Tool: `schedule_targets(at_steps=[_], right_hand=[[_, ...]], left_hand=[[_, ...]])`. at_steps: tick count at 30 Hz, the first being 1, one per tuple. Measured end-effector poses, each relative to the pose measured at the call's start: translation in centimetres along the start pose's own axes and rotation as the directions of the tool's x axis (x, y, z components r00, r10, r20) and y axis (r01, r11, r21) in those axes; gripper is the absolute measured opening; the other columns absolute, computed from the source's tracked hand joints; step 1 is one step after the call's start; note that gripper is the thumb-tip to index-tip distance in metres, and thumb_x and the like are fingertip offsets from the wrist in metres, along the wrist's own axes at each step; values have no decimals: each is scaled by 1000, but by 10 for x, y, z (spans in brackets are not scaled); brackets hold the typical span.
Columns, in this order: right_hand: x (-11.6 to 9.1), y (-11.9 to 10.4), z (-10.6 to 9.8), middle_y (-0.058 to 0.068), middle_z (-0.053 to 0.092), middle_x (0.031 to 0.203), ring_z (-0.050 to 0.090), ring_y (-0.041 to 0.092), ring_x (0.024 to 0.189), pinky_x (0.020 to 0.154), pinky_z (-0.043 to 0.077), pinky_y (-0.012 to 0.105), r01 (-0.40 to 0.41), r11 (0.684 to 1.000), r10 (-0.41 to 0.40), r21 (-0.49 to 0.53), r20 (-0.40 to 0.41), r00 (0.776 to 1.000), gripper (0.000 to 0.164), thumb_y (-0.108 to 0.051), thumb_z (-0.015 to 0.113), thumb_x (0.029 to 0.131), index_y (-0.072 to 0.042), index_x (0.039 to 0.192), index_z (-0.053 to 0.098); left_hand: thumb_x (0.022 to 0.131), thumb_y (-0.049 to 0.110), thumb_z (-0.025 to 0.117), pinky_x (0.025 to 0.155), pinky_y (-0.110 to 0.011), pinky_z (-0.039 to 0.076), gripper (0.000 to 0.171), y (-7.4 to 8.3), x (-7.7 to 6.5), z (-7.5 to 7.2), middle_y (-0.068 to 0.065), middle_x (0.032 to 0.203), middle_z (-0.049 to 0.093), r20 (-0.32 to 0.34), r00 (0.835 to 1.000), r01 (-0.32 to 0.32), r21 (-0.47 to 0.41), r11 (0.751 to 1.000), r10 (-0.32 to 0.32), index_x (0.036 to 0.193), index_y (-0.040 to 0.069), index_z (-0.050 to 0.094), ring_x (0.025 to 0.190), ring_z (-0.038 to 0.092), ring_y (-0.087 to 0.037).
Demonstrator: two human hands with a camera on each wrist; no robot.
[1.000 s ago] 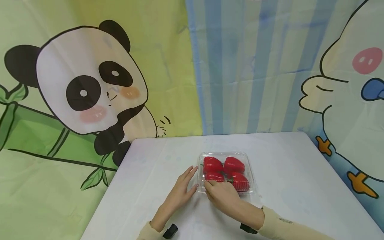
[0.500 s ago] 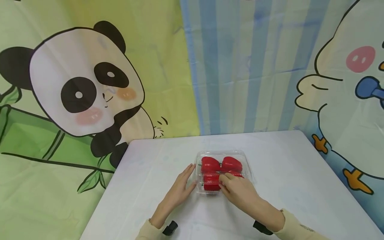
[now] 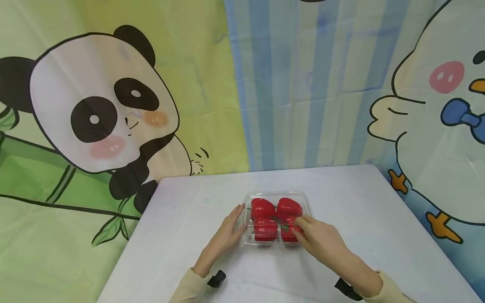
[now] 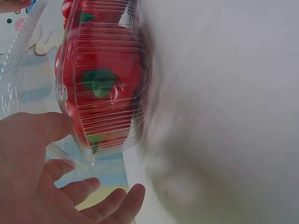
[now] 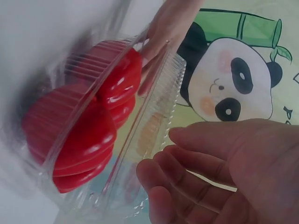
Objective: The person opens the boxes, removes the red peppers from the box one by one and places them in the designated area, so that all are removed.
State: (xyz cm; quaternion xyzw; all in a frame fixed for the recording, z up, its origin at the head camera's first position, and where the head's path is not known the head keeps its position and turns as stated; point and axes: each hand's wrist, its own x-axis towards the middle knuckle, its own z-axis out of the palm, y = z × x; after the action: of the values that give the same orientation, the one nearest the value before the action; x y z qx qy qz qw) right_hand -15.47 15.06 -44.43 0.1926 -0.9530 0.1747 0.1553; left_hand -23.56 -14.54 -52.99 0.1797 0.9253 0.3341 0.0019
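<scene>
A clear plastic clamshell box (image 3: 248, 240) holds several red bell peppers (image 3: 265, 229) with green stems. Its clear lid (image 5: 170, 88) stands partly lifted off the box in both wrist views. My left hand (image 3: 226, 232) is at the box's left side with fingers extended; in the left wrist view its thumb touches the box rim (image 4: 61, 100). Over the front right corner, my right hand (image 3: 322, 239) has curled fingers, and thumb and fingertips pinch the lid edge. That hand partly hides the front right pepper (image 3: 286, 234).
The box stands on a white table (image 3: 197, 206). Behind it hangs a printed cloth with a panda (image 3: 94, 101) and a white bird (image 3: 435, 155). A black strap (image 3: 347, 288) is on the right wrist and another black piece (image 3: 217, 278) on the left.
My right hand has moved rightward along the lid's front edge, from the front left part to the front right corner. The left hand has stayed at the left side. The head view has shifted slightly.
</scene>
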Motion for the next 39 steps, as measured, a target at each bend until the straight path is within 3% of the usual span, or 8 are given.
schedule_targets(at_steps=[11, 18, 22, 27, 33, 39], right_hand=[[-16, 27, -1, -9, 56, 87, 51, 1, 68, 53, 44, 15, 24, 998, -20, -52, 84, 996, 33, -24, 89, 75, -19, 98, 66], [-21, 41, 4, -9, 56, 86, 51, 2, 70, 53, 44, 14, 99, 993, -100, -57, -16, 995, 29, -10, 88, 75, -21, 91, 65], [-19, 45, 1, -10, 57, 85, 51, 0, 69, 53, 45, 13, 110, 993, -113, -46, -72, 991, 29, -9, 87, 76, -21, 90, 66], [-11, 49, -9, -6, 60, 90, 61, 7, 74, 56, 50, 15, 80, 997, -82, -20, -105, 991, 27, -10, 86, 78, -21, 92, 66], [2, 59, -18, -1, 63, 96, 62, 13, 75, 53, 48, 15, 35, 999, -31, 21, -159, 987, 24, -14, 85, 80, -18, 95, 67], [16, 67, -21, 1, 66, 99, 61, 13, 77, 54, 49, 17, -6, 995, 24, 102, -175, 984, 20, -20, 81, 85, -17, 99, 67]], left_hand=[[101, 34, 57, 118, -62, 30, 71, -2, 8, -4, -20, 163, 30, 35, 999, 2, -38, 999, -1, 161, 15, 24, 149, 32, -42], [100, 30, 60, 119, -60, 30, 74, -4, 11, -4, -19, 163, 31, 27, 1000, -5, -69, 998, 7, 161, 12, 22, 149, 32, -42], [100, 33, 61, 119, -58, 30, 78, -4, 13, -2, -17, 164, 30, 35, 999, 24, -80, 996, -22, 162, 15, 18, 150, 31, -40], [98, 32, 64, 119, -58, 31, 80, -6, 14, -1, -14, 164, 31, 46, 998, 53, -80, 995, -49, 162, 17, 19, 150, 32, -37], [99, 30, 62, 118, -58, 33, 71, -6, 16, -1, -10, 160, 40, 36, 999, 2, -96, 995, 1, 159, 16, 28, 148, 37, -33], [100, 37, 59, 118, -61, 32, 69, -4, 16, -4, -22, 159, 37, 57, 998, 32, -53, 998, -29, 158, 10, 33, 147, 36, -42]])
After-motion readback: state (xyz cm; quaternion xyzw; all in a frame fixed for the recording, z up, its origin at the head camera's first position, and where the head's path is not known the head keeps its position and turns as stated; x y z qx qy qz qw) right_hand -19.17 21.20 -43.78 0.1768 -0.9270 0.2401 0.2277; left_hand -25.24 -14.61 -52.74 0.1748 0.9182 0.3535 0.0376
